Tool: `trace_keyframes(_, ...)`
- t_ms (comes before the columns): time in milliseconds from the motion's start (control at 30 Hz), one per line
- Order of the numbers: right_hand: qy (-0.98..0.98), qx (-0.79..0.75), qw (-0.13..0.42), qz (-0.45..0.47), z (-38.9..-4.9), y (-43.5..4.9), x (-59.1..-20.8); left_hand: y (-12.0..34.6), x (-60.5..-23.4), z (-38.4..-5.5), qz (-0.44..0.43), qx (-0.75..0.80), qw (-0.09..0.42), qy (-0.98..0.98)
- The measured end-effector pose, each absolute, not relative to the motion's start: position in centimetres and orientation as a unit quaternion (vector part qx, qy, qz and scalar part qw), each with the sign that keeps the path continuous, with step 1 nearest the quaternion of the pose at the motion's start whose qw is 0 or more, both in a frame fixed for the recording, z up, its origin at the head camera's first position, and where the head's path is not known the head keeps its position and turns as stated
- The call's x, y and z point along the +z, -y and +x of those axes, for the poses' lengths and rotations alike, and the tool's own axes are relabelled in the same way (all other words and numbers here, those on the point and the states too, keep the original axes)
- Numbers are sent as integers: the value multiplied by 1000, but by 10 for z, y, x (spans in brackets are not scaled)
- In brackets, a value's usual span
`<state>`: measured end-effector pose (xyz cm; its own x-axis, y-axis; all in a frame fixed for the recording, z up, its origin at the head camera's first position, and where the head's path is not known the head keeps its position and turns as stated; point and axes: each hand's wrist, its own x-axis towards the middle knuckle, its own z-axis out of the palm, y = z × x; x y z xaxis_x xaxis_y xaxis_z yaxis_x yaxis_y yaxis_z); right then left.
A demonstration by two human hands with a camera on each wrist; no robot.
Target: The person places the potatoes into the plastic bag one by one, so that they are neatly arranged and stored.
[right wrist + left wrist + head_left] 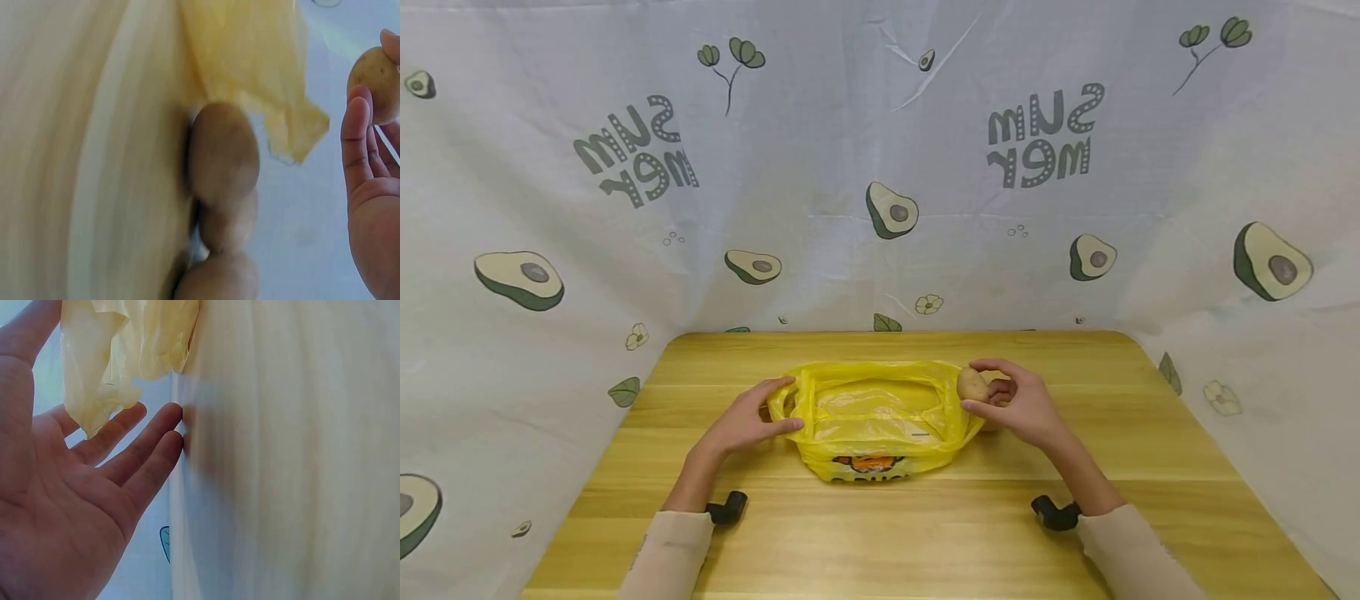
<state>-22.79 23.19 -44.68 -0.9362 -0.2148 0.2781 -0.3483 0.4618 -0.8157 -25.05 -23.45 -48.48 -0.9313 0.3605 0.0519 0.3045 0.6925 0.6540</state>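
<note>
A yellow plastic bag (880, 454) with a printed front stands on the table, its mouth spread wide. At the bag's left end is my left hand (752, 421), thumb and index finger apart at the handle loop. In the left wrist view the left hand (81, 481) has its other fingers extended beside the hanging plastic (94, 356). My right hand (1022, 404) pinches a potato (972, 385) at the bag's right rim. The right wrist view shows the potato (375, 81) held between thumb and fingertips, above the table.
Several more potatoes (224, 153) lie in a row on the wooden table (887, 533) just right of the bag, mostly hidden under my right hand in the head view. A white curtain (820, 167) with avocado prints surrounds the table. Black wrist mounts (727, 507) sit at both cuffs.
</note>
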Motion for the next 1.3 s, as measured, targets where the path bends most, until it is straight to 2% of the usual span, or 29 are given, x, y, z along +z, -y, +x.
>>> trace_keyframes(800,816,552,-20,172,-249,-131,-447,240,-482,-252,176,362,54,-914)
trace_keyframes(1133,826,527,-50,192,-253,-90,-468,239,-489,-247,184,382,50,-904)
trace_keyframes(1300,830,521,-48,194,-254,-70,-477,239,-490,-245,182,375,46,-908)
